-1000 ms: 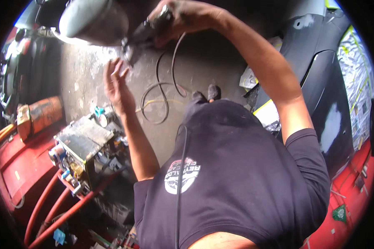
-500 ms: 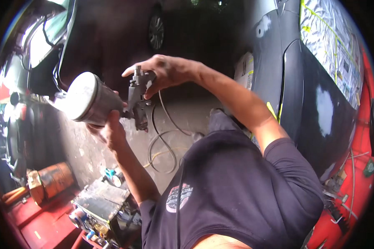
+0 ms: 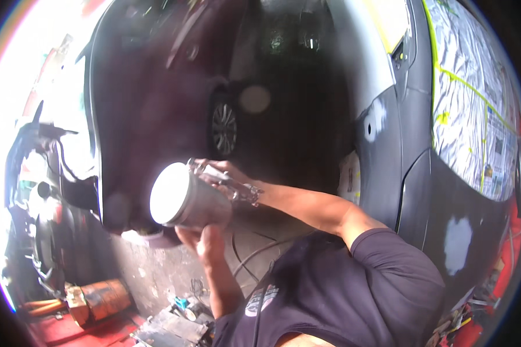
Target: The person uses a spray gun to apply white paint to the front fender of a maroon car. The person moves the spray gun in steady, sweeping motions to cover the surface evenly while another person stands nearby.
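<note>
A metal spray gun (image 3: 237,188) with a large round paint cup (image 3: 205,202) is held up before my chest. The cup lies tilted, and its pale lid, glaring in the light, faces left. My right hand (image 3: 227,169) is wrapped round the gun body behind the cup; its fingers are partly hidden by the gun. From below, my left hand (image 3: 207,243) grips the cup, its thumb against the side and the other fingers mostly hidden beneath. A dark hose (image 3: 255,254) runs behind, above the floor.
A dark car panel with pale filler patches (image 3: 457,246) stands close on my right, beside foil and newspaper masking (image 3: 466,104). Ahead is a dark red car (image 3: 150,115). Lower left are an orange metal block (image 3: 101,301) and a cluttered work stand (image 3: 173,327).
The spray gun and both hands have shifted right and lower in the picture. The gun has turned, its metal body now slanting behind the cup. My view has tilted upward, showing more of the cars.
</note>
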### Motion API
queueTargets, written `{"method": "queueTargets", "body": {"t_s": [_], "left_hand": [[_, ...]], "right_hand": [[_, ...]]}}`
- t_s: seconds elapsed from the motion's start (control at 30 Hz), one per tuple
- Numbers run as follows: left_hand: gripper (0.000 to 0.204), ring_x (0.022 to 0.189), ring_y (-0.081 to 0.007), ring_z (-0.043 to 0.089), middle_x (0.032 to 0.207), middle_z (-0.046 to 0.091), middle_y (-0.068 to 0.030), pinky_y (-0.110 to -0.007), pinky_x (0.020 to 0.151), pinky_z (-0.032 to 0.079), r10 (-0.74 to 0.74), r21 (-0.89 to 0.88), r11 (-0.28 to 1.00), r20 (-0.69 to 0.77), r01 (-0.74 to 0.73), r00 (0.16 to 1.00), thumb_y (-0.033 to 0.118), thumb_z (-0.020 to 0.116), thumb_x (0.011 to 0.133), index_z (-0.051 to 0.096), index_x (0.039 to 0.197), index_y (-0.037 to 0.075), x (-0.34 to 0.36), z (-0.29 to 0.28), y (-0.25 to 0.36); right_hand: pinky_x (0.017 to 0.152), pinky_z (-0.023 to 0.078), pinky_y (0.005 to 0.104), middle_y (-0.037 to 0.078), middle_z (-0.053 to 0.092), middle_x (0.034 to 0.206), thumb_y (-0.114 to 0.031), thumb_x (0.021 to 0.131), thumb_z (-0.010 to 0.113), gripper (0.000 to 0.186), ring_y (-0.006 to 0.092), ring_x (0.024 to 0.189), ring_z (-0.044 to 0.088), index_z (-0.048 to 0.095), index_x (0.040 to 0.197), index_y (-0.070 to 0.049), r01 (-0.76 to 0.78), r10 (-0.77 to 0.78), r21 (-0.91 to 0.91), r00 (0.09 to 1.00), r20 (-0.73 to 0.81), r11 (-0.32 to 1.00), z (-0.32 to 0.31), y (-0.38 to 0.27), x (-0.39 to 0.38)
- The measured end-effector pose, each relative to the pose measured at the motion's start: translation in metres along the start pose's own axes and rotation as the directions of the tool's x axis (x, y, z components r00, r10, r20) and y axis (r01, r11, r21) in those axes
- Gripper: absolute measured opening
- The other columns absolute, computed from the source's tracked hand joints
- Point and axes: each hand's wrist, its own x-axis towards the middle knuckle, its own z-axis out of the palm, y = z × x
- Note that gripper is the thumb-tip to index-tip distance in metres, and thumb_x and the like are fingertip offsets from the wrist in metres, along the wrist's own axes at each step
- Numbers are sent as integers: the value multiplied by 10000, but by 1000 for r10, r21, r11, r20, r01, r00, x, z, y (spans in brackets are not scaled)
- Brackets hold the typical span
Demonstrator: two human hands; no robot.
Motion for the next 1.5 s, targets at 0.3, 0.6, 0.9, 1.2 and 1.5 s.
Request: {"method": "queueTargets", "body": {"t_s": [0.3, 0.6, 0.9, 1.2, 1.5], "left_hand": [[745, 1142, -257, 668, 1251, 689, -169, -404, 1009, 518, -110, 298, 954, 443, -30, 890, 170, 947, 759, 590, 1355, -99, 212, 93, -8], [787, 1078, -239, 688, 1236, 679, -160, -382, 931, 568, -387, 380, 900, 473, 213, 792, 283, 985, 710, 616, 1322, -46, 450, 226, -133], [999, 1262, -327, 616, 1380, 587, -196, -509, 1053, 538, -127, -66, 937, 851, 343, 509, 358, 1039, 582, 567, 1394, 19, 681, 381, -287], [944, 1112, -236, 658, 1215, 669, -104, -408, 979, 550, -245, 410, 912, 543, 2, 803, 295, 1041, 536, 560, 1302, 24, 858, 499, -450], [847, 1125, -215, 658, 1213, 667, -99, -388, 994, 536, -195, 545, 829, 493, -126, 848, 122, 971, 616, 542, 1340, 25, 1051, 693, -552]], "right_hand": [[747, 560, 288, 67, 719, 978, -338, 1039, 692, 385, 136, 820, 695, 661, 1222, 0, 535, -251, -609, 834, 492, 586, -44, -118, 91], [844, 562, 349, 101, 757, 917, -236, 985, 721, 411, 189, 915, 720, 669, 1288, 37, 12, 235, -696, 937, 259, 718, -81, -331, 151], [908, 538, 358, 102, 767, 1070, -373, 986, 698, 659, 198, 1057, 687, 496, 1487, 5, -248, 514, -719, 840, 175, 649, -115, -550, 281], [857, 567, 413, 130, 752, 972, -576, 991, 652, 590, 237, 954, 726, 692, 1150, -9, -335, 333, -860, 919, -210, 385, -228, -785, 371], [881, 561, 512, 295, 729, 1000, -565, 950, 691, 731, 453, 998, 723, 526, 1352, 23, -259, -46, -958, 966, -256, -120, -271, -1074, 453]]}}
